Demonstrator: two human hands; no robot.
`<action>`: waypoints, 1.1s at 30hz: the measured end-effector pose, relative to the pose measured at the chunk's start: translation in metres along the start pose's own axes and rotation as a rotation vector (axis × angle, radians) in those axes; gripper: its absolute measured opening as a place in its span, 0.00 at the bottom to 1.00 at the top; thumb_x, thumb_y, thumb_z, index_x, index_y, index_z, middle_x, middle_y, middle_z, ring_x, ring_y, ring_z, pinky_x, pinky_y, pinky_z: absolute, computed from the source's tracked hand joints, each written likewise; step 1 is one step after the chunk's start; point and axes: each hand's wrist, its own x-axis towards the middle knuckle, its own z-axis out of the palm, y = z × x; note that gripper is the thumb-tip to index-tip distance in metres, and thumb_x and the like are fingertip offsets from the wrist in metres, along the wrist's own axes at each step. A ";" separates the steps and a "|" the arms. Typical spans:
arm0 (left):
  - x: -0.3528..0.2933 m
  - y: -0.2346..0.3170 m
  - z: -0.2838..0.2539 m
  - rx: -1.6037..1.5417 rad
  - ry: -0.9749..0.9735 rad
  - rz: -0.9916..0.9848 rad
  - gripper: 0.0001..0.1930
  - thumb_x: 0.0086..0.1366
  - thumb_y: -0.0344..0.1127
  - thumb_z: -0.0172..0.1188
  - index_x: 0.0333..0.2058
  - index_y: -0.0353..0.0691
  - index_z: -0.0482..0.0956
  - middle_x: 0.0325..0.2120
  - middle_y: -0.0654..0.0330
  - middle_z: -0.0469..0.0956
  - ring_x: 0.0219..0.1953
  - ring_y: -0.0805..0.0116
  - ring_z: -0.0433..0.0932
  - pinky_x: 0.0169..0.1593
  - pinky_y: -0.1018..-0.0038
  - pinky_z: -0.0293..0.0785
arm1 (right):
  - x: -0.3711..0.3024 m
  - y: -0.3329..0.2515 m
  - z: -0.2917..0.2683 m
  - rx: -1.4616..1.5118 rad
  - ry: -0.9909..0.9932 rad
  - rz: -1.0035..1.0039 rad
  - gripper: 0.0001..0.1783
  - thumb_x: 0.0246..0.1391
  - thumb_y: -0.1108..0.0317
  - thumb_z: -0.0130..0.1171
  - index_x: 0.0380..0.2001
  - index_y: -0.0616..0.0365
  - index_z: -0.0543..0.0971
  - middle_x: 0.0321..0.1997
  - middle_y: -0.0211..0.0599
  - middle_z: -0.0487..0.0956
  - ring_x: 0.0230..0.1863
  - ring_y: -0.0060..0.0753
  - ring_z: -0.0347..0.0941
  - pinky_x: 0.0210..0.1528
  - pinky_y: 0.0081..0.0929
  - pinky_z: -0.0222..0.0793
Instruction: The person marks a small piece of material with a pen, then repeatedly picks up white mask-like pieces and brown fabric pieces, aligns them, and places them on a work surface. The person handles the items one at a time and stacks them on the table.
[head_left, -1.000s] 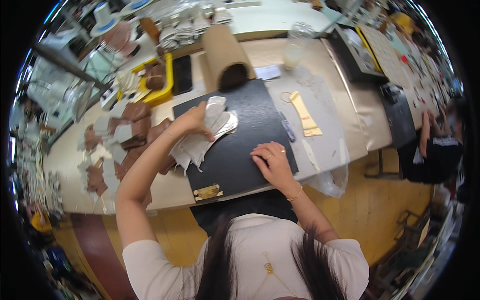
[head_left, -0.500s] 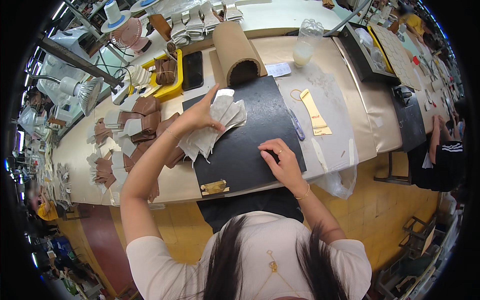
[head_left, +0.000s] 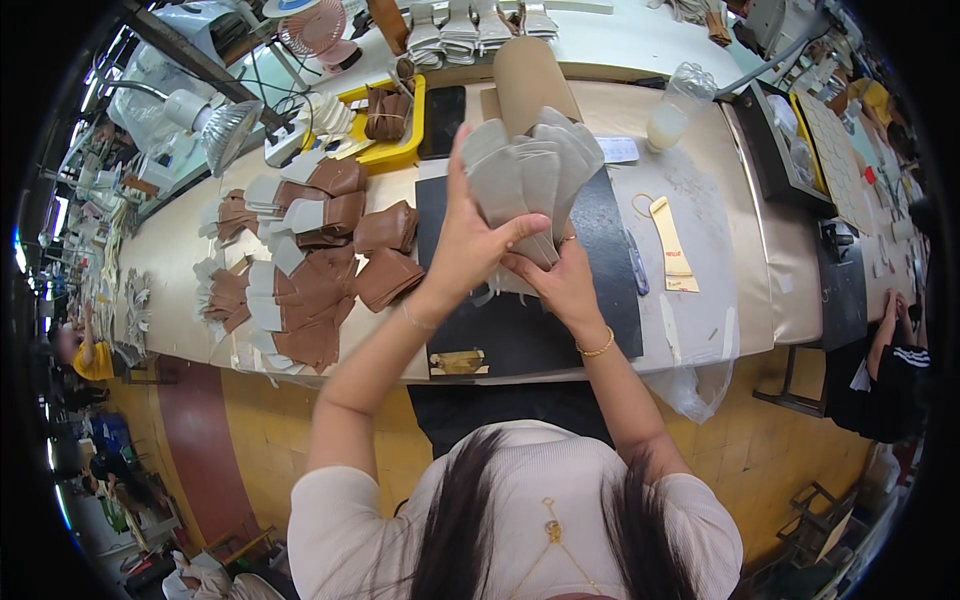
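A fanned stack of pale grey cut pieces (head_left: 530, 175) is held up above the black board (head_left: 540, 340). My left hand (head_left: 480, 220) grips its left side, thumb across the front. At the narrow lower end my right hand (head_left: 565, 280) pinches the stack, its thumb in front and the other fingers mostly behind. Just left of the board lie fanned bundles of brown leather pieces (head_left: 310, 285), several with grey ends. The cardboard tube (head_left: 535, 80) stands behind the raised stack, which covers its near end.
Back left are a yellow tray (head_left: 420, 115), a black phone (head_left: 443, 122) and a lamp (head_left: 225, 130). To the right lie a blue cutter (head_left: 637, 262) and a cream template (head_left: 672, 245). A plastic bottle (head_left: 680, 105) stands behind them. Another person's hands (head_left: 888, 310) show at far right.
The grey stack has been lifted off the board and turned to face me. My right hand, previously resting on the board, has joined my left in holding it. The view has shifted slightly.
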 end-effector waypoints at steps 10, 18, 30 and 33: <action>-0.068 -0.012 -0.027 -0.329 0.175 -0.279 0.44 0.68 0.31 0.60 0.72 0.49 0.37 0.51 0.47 0.73 0.45 0.65 0.79 0.48 0.74 0.75 | 0.012 -0.059 -0.186 -0.561 -0.726 0.317 0.44 0.45 0.48 0.73 0.61 0.60 0.71 0.50 0.46 0.81 0.49 0.38 0.78 0.53 0.30 0.70; -0.078 -0.024 -0.038 0.128 0.089 -0.438 0.36 0.64 0.34 0.65 0.68 0.45 0.57 0.56 0.47 0.69 0.53 0.63 0.76 0.51 0.70 0.75 | 0.065 -0.036 -0.310 -0.834 -0.889 0.687 0.37 0.45 0.54 0.73 0.58 0.56 0.75 0.50 0.41 0.82 0.49 0.36 0.78 0.53 0.26 0.70; 0.095 -0.100 0.018 1.175 -0.070 0.491 0.17 0.58 0.38 0.67 0.47 0.43 0.81 0.71 0.45 0.47 0.68 0.41 0.57 0.66 0.50 0.60 | 0.007 -0.003 -0.268 -1.374 -0.207 0.016 0.21 0.48 0.66 0.68 0.49 0.45 0.81 0.55 0.32 0.75 0.58 0.38 0.69 0.60 0.43 0.62; 0.118 -0.110 0.021 1.224 -0.035 0.443 0.19 0.58 0.28 0.62 0.49 0.37 0.77 0.71 0.45 0.45 0.68 0.39 0.57 0.65 0.52 0.65 | -0.015 0.012 -0.263 -1.376 -0.143 -0.074 0.20 0.49 0.67 0.66 0.48 0.45 0.82 0.55 0.32 0.75 0.58 0.38 0.69 0.60 0.42 0.61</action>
